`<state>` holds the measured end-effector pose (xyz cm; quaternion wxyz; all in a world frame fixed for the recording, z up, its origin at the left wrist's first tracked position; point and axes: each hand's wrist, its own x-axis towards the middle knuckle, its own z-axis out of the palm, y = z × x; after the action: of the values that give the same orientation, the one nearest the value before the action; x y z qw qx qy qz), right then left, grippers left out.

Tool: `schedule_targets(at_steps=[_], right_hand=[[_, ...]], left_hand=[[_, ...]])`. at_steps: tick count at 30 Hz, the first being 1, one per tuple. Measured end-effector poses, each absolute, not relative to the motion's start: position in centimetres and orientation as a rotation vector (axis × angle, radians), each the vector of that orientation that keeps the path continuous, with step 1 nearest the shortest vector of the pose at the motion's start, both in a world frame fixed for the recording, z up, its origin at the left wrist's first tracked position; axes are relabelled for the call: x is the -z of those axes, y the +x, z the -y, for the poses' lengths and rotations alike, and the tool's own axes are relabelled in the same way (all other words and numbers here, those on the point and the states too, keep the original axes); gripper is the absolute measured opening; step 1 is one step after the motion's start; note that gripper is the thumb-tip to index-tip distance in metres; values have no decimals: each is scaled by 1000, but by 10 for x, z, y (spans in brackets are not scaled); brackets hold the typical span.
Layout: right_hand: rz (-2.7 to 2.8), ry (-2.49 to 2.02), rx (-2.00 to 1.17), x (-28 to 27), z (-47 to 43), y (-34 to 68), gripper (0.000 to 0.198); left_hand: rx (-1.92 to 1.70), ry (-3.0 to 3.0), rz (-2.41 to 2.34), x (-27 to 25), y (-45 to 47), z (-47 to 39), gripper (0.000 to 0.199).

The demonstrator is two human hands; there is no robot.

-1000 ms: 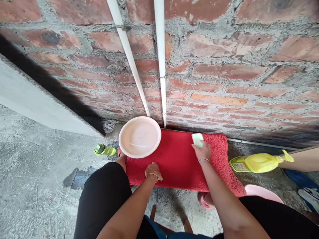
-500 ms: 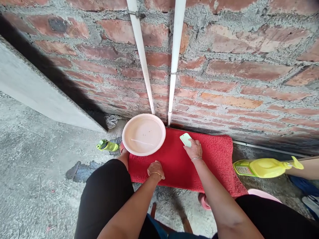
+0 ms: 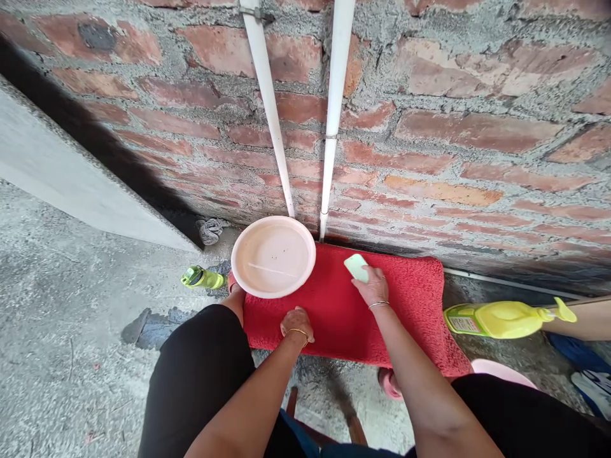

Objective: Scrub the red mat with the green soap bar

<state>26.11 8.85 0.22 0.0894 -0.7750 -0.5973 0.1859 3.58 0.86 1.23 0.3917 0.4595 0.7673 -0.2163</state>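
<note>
A red textured mat (image 3: 344,318) lies spread over a low support in front of me. My left hand (image 3: 296,322) is closed in a fist near its front edge, fingers curled down against the cloth. Towards the far side, my right hand (image 3: 372,285) grips a pale green, flat rectangular block (image 3: 356,267) with rounded corners, resting low over the mat. The underside of that block is hidden. At the mat's far left corner stands a pale pink basin (image 3: 274,257) holding water.
A green bottle (image 3: 203,278) lies left of the basin. To the right is a yellow pump bottle (image 3: 501,319), with part of a pink tub (image 3: 503,372) below. Two white pipes (image 3: 329,159) run down the brick wall (image 3: 453,127). A grey slab (image 3: 95,172) leans at left.
The view has shifted slightly. Both hands stay at nearly the same spots on the mat, and the pale green block is still in my right hand.
</note>
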Motion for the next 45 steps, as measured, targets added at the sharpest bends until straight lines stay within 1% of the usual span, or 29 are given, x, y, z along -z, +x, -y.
schedule_targets(at_steps=[2, 4, 12, 15, 17, 20, 22, 27, 30, 34, 37, 40, 42, 45], right_hand=[[1515, -2428, -482, -2, -93, 275, 56], [1445, -2445, -479, -6, -103, 276, 58], [1973, -2349, -678, -35, -173, 218, 51], [2099, -2395, -676, -40, -191, 211, 50], [2090, -2471, -714, -42, -196, 221, 51], [1945, -2607, -795, -43, -191, 254, 55], [1803, -2691, -785, -45, -180, 282, 60], [1336, -2817, -581, -42, -137, 336, 63], [1173, -2736, -457, -29, -116, 334, 64], [1495, -2429, -360, -6, -104, 281, 58], [1837, -2218, -396, 1, -103, 223, 52], [2046, -2142, -445, -1, -104, 181, 49], [2095, -2145, -447, -3, -105, 174, 49], [2105, -2175, -391, -2, -105, 197, 50]], left_hand=[[591, 1218, -1943, -10, 36, -8, 98], [613, 1250, -1944, -7, 36, -6, 99], [609, 1273, -1992, -4, 37, -2, 98], [638, 1271, -1993, -6, 38, -3, 97], [654, 1278, -1990, -6, 39, -4, 98], [683, 1251, -1989, -6, 39, -6, 96], [698, 1240, -1979, -7, 39, -7, 94], [691, 1260, -1970, -13, 38, -8, 90], [669, 1242, -1979, -16, 38, -8, 87], [683, 1217, -1970, -15, 38, -8, 87], [673, 1228, -1978, -11, 38, -8, 87], [693, 1223, -1970, -9, 38, -8, 88], [709, 1217, -1963, -10, 39, -8, 89], [702, 1226, -1952, -11, 39, -9, 91]])
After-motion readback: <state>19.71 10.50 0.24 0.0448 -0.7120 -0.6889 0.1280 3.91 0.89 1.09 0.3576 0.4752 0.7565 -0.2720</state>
